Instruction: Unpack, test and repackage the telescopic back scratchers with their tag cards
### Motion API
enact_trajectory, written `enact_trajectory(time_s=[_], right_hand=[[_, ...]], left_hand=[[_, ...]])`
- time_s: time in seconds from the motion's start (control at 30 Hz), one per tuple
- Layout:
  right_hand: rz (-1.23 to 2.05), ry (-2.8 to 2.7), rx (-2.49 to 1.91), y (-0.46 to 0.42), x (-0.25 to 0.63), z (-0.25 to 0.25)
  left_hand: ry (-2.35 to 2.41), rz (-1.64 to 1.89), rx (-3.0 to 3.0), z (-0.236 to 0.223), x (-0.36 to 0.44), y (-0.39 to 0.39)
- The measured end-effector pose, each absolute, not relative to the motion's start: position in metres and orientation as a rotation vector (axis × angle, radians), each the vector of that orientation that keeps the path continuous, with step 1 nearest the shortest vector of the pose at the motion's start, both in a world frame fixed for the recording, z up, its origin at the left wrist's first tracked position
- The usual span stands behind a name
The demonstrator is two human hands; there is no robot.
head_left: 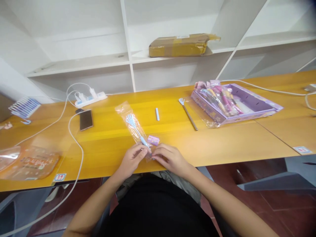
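A light-blue back scratcher (135, 125) lies inside a clear plastic bag (121, 108), its clawed end pointing away from me. My left hand (133, 159) pinches the handle end through the bag. Close beside it, the closed fingertips of my right hand (171, 158) meet at the bag's near end; what exactly they grip is too small to make out. Just beyond my fingers is a small pink-purple card (153, 140). Farther off rests a short light-blue tube (157, 114). To its right is another back scratcher (189, 117), with a blue claw and bare metal rod.
A purple tray box (258, 114) at the right holds several bagged back scratchers (222, 98). Leftward are a phone (86, 119), a power strip (96, 98) with white cables, and an orange plastic package (37, 163). A taped carton (177, 46) sits on the shelf.
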State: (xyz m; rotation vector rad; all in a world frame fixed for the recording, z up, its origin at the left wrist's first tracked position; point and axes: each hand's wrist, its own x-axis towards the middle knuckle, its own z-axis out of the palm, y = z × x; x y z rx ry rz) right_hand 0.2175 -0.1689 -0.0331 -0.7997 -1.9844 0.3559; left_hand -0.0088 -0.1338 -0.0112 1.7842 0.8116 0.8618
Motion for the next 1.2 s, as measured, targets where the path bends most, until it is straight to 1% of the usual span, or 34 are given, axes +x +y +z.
enact_trajectory(time_s=[0.2,0.33,0.43,0.5,0.77,1.2], right_hand=[[0.57,-1.798,-0.918,-0.169,0.219,-0.033],[0.774,-1.651,-0.967,-0.167,0.222,-0.032],[0.997,-1.656,-0.988,-0.167,0.224,-0.03],[1.077,-1.712,-1.017,-0.167,0.224,-0.028],[1.062,-1.853,-1.047,-0.166,0.224,-0.023],[1.022,-2.06,-0.899,-0.166,0.227,-0.021]], left_hand=[[0.783,0.83,1.716,-0.017,-0.006,-0.137],[0.789,0.901,1.663,-0.02,-0.006,-0.135],[0.78,0.953,1.577,-0.02,-0.007,-0.132],[0.755,0.947,1.539,-0.02,-0.007,-0.132],[0.731,0.87,1.624,-0.017,-0.006,-0.135],[0.752,0.769,1.834,-0.008,-0.005,-0.14]])
